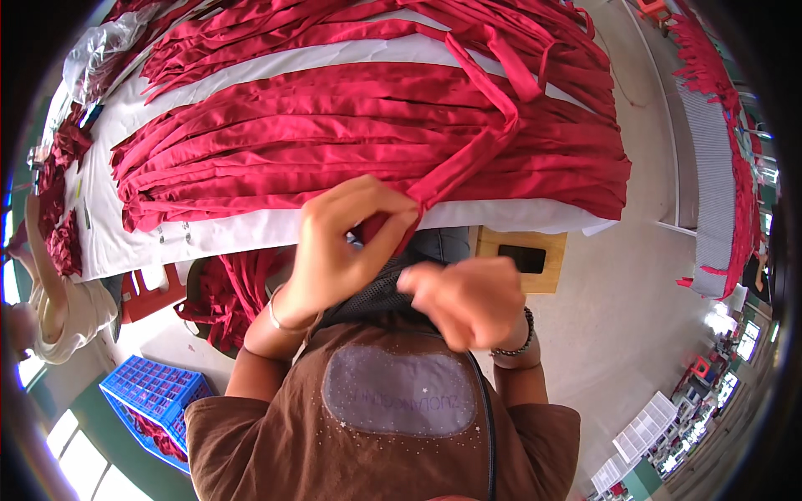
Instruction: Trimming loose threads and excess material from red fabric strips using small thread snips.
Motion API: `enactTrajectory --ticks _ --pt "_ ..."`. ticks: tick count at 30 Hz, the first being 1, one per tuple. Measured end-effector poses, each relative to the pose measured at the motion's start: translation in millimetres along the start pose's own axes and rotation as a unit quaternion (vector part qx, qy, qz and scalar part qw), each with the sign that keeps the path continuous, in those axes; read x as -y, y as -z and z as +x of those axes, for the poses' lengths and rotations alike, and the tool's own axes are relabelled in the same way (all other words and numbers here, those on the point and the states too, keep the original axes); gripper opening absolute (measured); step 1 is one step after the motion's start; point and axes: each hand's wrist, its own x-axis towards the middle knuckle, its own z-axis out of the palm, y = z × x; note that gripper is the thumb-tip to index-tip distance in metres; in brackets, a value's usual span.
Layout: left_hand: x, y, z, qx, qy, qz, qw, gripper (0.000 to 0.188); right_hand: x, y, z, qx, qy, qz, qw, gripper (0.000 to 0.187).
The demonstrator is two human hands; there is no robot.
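Observation:
My left hand (pixel 338 242) pinches the end of a red fabric strip (pixel 468 159) between thumb and fingertips, just off the table's near edge. From there the strip runs up to the right, bends and continues across the other red cloth. My right hand (pixel 468 301) is apart from the strip, closer to my body, its fingers curled in and blurred by motion. Whether anything is inside it is hidden. Beyond my hands, long red fabric strips (pixel 334 142) lie side by side in a wide layer on a white-covered table (pixel 234 238).
A wooden stool (pixel 543 271) stands below the table edge. At left are a container of red strips (pixel 238 296), a red plastic stool (pixel 154 292), a blue crate (pixel 154 392) and another person (pixel 71 309). Red cloth hangs along a grey table (pixel 710 167) at right.

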Motion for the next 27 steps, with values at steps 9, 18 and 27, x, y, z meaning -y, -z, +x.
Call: enactTrajectory --ticks 9,18,27 --pt "14.9 -4.9 -10.6 0.018 0.084 -0.3 0.95 0.004 -14.2 22.8 -3.0 -0.157 -0.227 0.064 0.959 0.014" --pt "9.4 -1.3 -9.7 0.061 0.06 -0.384 0.919 0.009 -19.2 10.6 3.0 -0.047 -0.12 0.012 0.992 0.026" --pt "10.9 2.5 -10.0 0.101 0.079 -0.417 0.9 0.008 -25.6 -2.5 -0.2 -0.087 -0.039 -0.148 0.984 0.032"
